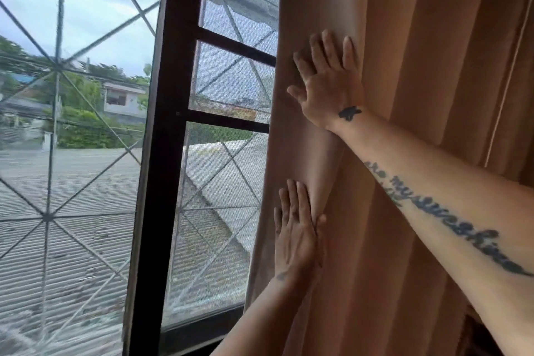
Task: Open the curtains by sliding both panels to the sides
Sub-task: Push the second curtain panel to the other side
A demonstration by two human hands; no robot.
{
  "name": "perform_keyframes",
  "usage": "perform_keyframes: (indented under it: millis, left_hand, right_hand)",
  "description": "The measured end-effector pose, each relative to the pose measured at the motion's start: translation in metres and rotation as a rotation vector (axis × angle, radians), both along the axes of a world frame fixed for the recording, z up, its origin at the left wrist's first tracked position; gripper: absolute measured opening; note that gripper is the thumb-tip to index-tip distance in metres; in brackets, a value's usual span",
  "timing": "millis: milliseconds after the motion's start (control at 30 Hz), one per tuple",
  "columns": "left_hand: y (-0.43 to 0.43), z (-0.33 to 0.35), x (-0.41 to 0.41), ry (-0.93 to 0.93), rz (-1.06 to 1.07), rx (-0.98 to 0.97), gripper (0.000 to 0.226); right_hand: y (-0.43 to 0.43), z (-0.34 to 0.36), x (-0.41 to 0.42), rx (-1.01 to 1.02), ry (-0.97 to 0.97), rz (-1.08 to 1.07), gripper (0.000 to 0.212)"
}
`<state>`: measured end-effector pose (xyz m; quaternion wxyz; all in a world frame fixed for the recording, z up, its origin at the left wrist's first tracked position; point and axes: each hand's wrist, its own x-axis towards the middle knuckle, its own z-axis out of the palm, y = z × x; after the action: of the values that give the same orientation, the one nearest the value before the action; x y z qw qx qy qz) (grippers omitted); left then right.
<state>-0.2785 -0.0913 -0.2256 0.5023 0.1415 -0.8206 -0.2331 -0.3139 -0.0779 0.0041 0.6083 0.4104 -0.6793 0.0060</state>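
A tan pleated curtain panel [404, 66] hangs bunched over the right half of the view, its left edge running down beside the window. My right hand [329, 87] lies flat on the curtain's front fold, fingers spread and pointing up. Lower down, my left hand [297, 237] presses flat on the same fold near its left edge, fingers together. Neither hand has cloth gripped in it. No second panel is in view.
A dark wooden window frame [161, 153] with mesh screen panes [228, 81] stands left of the curtain. Beyond it are a metal grille [55, 66], corrugated roofs, houses and trees. A thin cord [502, 89] hangs at the far right.
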Motion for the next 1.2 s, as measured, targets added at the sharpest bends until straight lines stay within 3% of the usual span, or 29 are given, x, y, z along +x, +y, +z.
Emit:
perform_keyframes:
  millis: [267,633,1200]
  left_hand:
    - [-0.002,0.001,-0.043,-0.053,0.013,-0.09,0.064]
    - [0.016,-0.007,-0.107,0.034,0.146,-0.133,0.058]
    - [0.063,-0.002,-0.247,-0.022,0.037,-0.208,0.057]
  right_hand:
    - [-0.002,-0.002,-0.037,-0.064,-0.041,0.038,0.07]
    - [0.013,-0.011,-0.118,-0.084,-0.04,-0.037,0.075]
    - [0.067,-0.012,-0.267,-0.116,-0.078,-0.215,0.075]
